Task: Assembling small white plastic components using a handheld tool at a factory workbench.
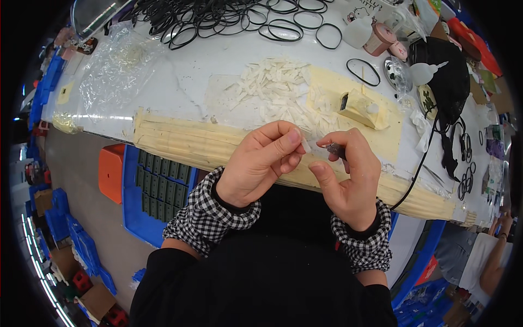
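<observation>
Above the table's front edge, my left hand (260, 159) pinches a small whitish strip (306, 145) between thumb and fingertips. My right hand (351, 182) is closed around a small dark tool (336, 150); its end points toward the strip, and its exact kind is hard to make out. Just beyond my hands lies a loose pile of similar pale strips (275, 82). To the right of the pile, a block wrapped in yellowish tape (364, 108) sits on a pale yellow sheet (389, 122), with a dark piece at its left end.
Black rubber-like loops (281, 30) heap at the back. A clear plastic bag (117, 71) lies left. Cups, a black cloth (444, 76) and a cable crowd the right. Below left stand a blue crate (132, 210) of dark green parts and an orange stool (110, 174). Another person (476, 261) is at right.
</observation>
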Tool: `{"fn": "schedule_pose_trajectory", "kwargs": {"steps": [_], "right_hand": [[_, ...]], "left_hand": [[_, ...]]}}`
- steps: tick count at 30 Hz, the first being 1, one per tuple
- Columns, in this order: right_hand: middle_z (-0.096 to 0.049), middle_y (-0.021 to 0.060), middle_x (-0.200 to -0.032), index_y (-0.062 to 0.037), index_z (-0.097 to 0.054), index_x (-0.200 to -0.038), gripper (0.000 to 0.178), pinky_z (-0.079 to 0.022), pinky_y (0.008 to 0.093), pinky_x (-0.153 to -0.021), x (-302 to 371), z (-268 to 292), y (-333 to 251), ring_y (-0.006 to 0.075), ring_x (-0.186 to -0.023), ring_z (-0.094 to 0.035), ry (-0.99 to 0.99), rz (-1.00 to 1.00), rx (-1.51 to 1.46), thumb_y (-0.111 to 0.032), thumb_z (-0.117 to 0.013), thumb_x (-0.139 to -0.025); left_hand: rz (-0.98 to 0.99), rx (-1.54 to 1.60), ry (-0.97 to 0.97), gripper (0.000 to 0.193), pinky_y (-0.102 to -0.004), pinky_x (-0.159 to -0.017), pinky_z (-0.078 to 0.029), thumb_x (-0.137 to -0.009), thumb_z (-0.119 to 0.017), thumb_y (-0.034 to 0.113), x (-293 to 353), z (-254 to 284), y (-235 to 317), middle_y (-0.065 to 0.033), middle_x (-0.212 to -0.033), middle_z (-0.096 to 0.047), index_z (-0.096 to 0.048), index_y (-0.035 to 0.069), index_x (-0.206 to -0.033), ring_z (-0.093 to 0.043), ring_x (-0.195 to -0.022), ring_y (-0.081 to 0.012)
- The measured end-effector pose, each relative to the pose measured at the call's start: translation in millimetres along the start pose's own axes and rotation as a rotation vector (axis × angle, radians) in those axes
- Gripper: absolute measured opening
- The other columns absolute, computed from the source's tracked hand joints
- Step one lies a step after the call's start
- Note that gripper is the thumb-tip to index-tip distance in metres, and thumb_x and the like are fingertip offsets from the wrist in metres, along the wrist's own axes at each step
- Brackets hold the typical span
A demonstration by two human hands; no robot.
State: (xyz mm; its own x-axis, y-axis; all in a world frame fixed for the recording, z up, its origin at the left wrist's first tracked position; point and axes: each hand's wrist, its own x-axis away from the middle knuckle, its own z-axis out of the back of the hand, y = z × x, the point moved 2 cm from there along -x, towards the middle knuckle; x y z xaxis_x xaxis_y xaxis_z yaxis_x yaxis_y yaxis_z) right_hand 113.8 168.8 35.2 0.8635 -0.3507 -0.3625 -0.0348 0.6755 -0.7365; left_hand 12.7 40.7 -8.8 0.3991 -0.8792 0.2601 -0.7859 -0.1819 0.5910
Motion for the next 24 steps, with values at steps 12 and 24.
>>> {"fn": "schedule_pose_trajectory", "kwargs": {"steps": [12, 24], "right_hand": [[-0.051, 0.0061, -0.065, -0.0077, -0.053, -0.077, 0.031, -0.042, 0.0342, -0.050, 2.5, -5.7, 4.8, 0.0245, -0.059, -0.055, -0.124, 0.031, 0.222, -0.036, -0.067, -0.080], [-0.047, 0.0050, -0.062, -0.0089, -0.054, -0.074, 0.031, -0.040, 0.0340, -0.049, 3.3, -4.0, 3.8, 0.0231, -0.056, -0.052, -0.145, 0.038, 0.268, -0.037, -0.066, -0.080]], "left_hand": [[0.043, -0.116, -0.093, 0.015, -0.0166, -0.056, -0.037, -0.098, -0.051, 0.019, -1.3, 1.4, 1.9, 0.0028, -0.078, -0.054, -0.057, 0.005, -0.095, -0.047, -0.067, -0.0033], [0.006, -0.269, -0.048, 0.019, -0.0149, -0.053, -0.035, -0.097, -0.053, 0.021, -0.4, -2.1, 5.9, 0.0013, -0.080, -0.052, -0.054, 0.004, -0.088, -0.045, -0.064, -0.0016]]}}
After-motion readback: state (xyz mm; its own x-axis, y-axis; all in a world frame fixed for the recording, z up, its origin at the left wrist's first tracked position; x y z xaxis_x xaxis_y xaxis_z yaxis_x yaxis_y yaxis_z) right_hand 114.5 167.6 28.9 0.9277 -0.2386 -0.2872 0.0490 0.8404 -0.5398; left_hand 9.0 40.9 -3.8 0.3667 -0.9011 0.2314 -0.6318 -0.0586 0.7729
